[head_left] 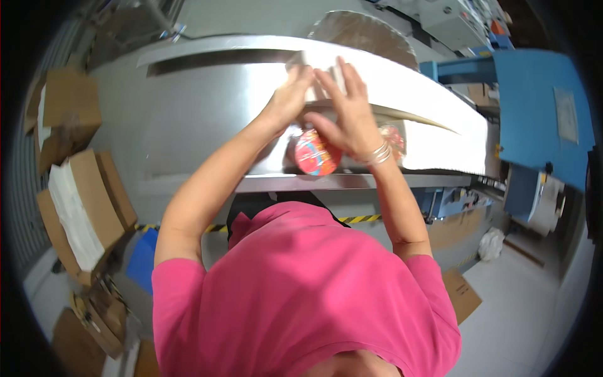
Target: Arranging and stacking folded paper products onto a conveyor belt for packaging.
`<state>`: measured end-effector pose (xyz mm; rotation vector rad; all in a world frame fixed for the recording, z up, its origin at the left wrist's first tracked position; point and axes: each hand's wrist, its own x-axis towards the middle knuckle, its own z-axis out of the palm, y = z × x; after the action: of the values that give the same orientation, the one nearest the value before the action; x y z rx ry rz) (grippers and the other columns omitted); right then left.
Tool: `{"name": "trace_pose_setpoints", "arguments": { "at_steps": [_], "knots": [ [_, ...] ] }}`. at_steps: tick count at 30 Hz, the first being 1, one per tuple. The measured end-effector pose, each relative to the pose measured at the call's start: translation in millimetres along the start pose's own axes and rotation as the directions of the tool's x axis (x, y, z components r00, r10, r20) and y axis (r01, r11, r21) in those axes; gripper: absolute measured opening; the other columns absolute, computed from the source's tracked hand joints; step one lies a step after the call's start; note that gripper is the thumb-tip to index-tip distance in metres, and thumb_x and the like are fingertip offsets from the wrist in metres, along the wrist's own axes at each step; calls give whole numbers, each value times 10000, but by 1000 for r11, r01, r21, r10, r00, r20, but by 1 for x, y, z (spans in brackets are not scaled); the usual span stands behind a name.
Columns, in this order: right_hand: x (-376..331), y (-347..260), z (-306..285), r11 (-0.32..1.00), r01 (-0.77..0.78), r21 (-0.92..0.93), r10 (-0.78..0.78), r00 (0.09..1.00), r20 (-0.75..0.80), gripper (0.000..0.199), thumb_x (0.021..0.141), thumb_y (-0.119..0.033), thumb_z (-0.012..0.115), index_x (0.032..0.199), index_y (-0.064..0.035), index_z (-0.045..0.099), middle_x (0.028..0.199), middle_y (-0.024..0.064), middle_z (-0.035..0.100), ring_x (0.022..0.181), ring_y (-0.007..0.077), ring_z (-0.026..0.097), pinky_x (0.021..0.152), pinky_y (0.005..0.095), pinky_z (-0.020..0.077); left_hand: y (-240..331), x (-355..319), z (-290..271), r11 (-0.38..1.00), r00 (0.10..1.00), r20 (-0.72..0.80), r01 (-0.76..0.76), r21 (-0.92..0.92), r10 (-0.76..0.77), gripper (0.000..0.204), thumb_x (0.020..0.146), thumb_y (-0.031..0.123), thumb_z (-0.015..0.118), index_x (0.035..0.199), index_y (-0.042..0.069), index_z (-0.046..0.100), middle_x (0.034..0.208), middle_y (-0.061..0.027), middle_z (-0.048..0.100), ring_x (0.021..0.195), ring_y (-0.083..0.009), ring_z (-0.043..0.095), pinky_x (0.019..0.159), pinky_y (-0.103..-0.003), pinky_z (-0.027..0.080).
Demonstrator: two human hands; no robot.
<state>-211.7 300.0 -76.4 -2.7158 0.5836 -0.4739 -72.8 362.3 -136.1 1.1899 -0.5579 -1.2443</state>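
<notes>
My left hand [290, 99] reaches over the metal worktop [201, 116], its fingertips smeared by motion beside a pale, boxy thing [316, 93] whose kind I cannot make out. Close by on the right, my right hand [350, 116] has its fingers stretched forward and its thumb apart, with bracelets at the wrist. Under that thumb, at the worktop's near edge, sits a round, shiny red package [313, 155] with blue and yellow print. A second clear-and-red wrapped package [394, 139] lies right of my right wrist, partly hidden by it.
A white belt-like surface [440, 116] runs rightward toward a blue machine [540, 107]. A raised metal rim [251, 43] borders the worktop's far side. Beyond it stands a round, plastic-covered container [364, 34]. Open cardboard boxes [94, 201] stand at the left.
</notes>
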Motion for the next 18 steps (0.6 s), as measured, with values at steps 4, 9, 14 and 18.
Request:
{"name": "trace_pose_setpoints", "arguments": {
  "at_steps": [4, 9, 14, 18],
  "knots": [
    [-38, 1, -42, 983, -8, 184, 19, 998, -62, 415, 768, -146, 697, 1162, -73, 586, 1270, 156, 496, 1125, 301, 502, 924, 377, 429, 18, 4, 13, 995, 986, -136, 97, 1, -96, 692, 923, 488, 459, 1351, -28, 285, 1295, -194, 451, 1190, -257, 448, 1012, -363, 344],
    [-103, 61, -82, 847, -393, 358, 476, 861, -182, 285, 805, -84, 668, 1079, -16, 635, 902, 98, 671, 814, 142, 646, 697, 256, 524, 22, 13, 25, 946, 997, -69, -14, 325, 38, 630, 855, 288, 620, 1310, -42, 334, 1266, -161, 461, 1169, -226, 438, 997, -344, 338],
    [-147, 168, -121, 749, -644, 158, 649, 664, -370, 257, 837, -176, 623, 1052, -41, 657, 1000, 102, 668, 837, 173, 641, 733, 288, 513, 15, 8, 46, 947, 997, -71, 54, 317, -33, 576, 865, 253, 615, 1321, 15, 355, 1273, -126, 472, 1152, -208, 458, 980, -340, 359],
    [-144, 235, -140, 674, -722, 156, 696, 549, -463, 278, 821, -236, 622, 1022, -50, 671, 972, 107, 679, 849, 204, 649, 772, 302, 510, 37, 14, 43, 964, 939, -254, 257, 73, -231, 635, 804, 277, 700, 1307, 30, 399, 1245, -100, 505, 1148, -202, 489, 933, -313, 414]
  ]
}}
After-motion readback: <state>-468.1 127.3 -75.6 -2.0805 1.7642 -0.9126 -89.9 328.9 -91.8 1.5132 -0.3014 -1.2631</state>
